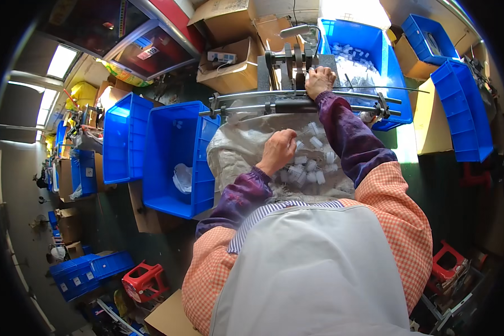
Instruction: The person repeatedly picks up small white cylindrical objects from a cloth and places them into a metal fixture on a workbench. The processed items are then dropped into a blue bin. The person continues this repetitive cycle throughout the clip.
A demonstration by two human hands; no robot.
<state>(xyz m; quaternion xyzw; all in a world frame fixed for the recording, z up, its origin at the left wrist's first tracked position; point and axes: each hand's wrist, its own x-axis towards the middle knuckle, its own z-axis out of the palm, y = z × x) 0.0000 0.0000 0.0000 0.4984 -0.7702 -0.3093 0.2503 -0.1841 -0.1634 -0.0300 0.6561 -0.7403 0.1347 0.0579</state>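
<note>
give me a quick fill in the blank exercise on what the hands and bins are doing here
1. The left hand reaches into a heap of small white plastic parts lying on a ____ sack.
2. The right hand rests on the dark metal ____ above the sack.
3. The bins to the person's left are ____ in colour.

Missing words: white; machine; blue
</note>
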